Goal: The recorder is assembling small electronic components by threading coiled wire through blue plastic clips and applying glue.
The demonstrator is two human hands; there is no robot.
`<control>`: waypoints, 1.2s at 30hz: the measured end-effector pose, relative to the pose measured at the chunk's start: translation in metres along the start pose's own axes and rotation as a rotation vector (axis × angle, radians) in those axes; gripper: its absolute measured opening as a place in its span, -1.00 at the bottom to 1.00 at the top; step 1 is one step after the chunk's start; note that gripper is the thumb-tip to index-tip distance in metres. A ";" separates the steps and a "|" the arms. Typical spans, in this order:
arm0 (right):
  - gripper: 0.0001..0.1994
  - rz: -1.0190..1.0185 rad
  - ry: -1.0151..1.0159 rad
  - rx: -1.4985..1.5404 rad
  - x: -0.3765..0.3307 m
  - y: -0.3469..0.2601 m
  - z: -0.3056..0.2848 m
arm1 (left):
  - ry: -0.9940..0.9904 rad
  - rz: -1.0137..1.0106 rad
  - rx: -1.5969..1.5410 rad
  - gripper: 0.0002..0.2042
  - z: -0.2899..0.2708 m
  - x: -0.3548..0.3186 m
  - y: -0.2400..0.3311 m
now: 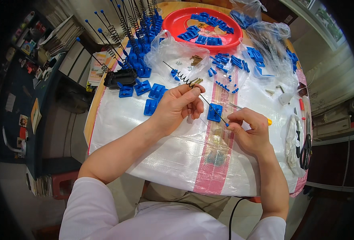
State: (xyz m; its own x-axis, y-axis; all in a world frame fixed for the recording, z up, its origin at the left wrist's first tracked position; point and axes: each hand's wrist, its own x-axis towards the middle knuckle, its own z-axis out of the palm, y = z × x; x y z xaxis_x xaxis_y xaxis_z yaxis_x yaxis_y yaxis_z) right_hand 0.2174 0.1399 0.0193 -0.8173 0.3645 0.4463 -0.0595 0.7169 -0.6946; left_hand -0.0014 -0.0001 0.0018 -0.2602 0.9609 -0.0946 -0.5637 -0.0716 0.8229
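A thin black wire with a coiled spring section (183,78) runs slantwise between my two hands. My left hand (179,105) pinches it just below the coil, thumb against fingers. At its lower right end, the small blue tip sits between the thumb and finger of my right hand (251,128). Under the wire lies a blue square plastic base (215,113) on the white woven sheet. A screwdriver's yellow handle (269,121) and metal shaft show on either side of my right hand; I cannot tell whether that hand touches it.
At the far left, blue bases bear upright black springs (123,34). A red tray (167,24) with blue parts stands at the back. Brass-coloured screws (195,60), blue caps (225,86) and plastic bags (177,50) lie mid-table. Black scissors (305,152) rest at the right edge.
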 end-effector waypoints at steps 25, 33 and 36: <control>-0.79 0.017 -0.015 0.017 -0.001 0.001 -0.001 | 0.005 -0.011 -0.006 -0.78 0.000 0.000 0.000; -0.80 0.004 -0.008 0.017 -0.001 0.001 0.000 | 0.009 -0.009 -0.001 -0.76 0.000 0.000 0.000; -0.80 0.000 -0.009 0.013 -0.001 0.001 0.000 | 0.008 -0.009 0.004 -0.76 0.000 0.000 0.000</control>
State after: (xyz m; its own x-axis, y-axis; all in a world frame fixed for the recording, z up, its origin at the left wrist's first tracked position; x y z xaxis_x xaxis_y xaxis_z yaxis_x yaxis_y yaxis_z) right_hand 0.2182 0.1405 0.0183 -0.8225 0.3590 0.4411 -0.0667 0.7093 -0.7017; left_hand -0.0013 0.0001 0.0015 -0.2610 0.9595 -0.1062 -0.5630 -0.0620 0.8241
